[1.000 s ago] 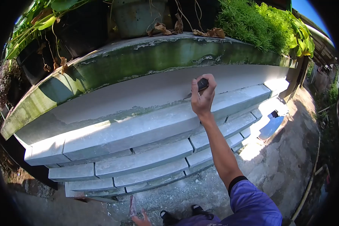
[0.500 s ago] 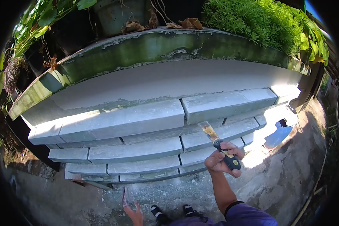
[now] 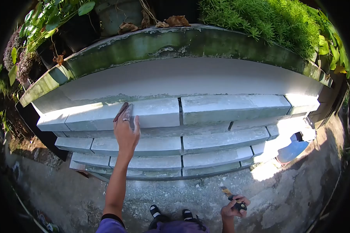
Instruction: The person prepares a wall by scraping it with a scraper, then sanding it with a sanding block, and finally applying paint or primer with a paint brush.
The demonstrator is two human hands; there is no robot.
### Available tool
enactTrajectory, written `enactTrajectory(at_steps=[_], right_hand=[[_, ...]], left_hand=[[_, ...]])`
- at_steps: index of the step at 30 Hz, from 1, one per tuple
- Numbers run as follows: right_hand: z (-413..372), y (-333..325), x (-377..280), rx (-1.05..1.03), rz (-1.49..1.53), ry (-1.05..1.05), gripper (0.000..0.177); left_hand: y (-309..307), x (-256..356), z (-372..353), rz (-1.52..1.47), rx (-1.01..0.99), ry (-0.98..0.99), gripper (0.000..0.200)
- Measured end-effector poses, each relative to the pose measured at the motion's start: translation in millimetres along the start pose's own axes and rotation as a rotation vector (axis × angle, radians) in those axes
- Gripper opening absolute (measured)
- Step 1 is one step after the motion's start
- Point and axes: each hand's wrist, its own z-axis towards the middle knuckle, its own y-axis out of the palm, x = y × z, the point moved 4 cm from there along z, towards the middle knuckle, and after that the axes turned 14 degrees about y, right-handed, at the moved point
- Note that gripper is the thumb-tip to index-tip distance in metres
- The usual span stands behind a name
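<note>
The left hand (image 3: 126,130) reaches over the top row of blocks (image 3: 237,105), left of the dark gap in that row. Its long fingers (image 3: 124,112) look dusty and are held close together, with the thumb sticking out to the side. They seem to touch the blocks.

The right hand (image 3: 234,209) is well below the top row, toward its right side. Its fingers are curled around the dark handle of a scraper (image 3: 226,191), and the blade points up and left, over the gray ground (image 3: 198,198).

Just above the top row is a pale wall (image 3: 206,75). Higher up are a mossy green ledge (image 3: 136,50) and leafy plants (image 3: 268,23).
</note>
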Motion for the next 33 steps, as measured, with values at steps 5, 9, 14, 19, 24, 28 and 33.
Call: enactTrajectory(at_steps=[5,9,14,19,24,28,33], right_hand=[[9,-21,13,0.058,-0.025,0.003,0.050],[7,-30,24,0.083,-0.051,0.010,0.050],[11,-21,25,0.037,-0.020,0.043,0.050],[9,-20,39,0.021,-0.049,0.063,0.049],[10,-13,51,-0.013,0.009,0.072,0.050],[5,-8,55,-0.065,0.047,0.086,0.048],[7,1,51,-0.118,0.102,0.076,0.048]], left_hand=[[51,128,35,-0.433,-0.070,0.114,0.046],[73,199,56,-0.562,-0.103,0.261,0.050],[89,194,52,-0.392,-0.139,0.339,0.055],[45,123,32,-0.050,0.009,0.151,0.054],[41,85,22,0.069,0.048,-0.086,0.052],[58,130,25,-0.560,0.001,0.237,0.052],[45,169,-2,-0.553,0.071,0.385,0.056]])
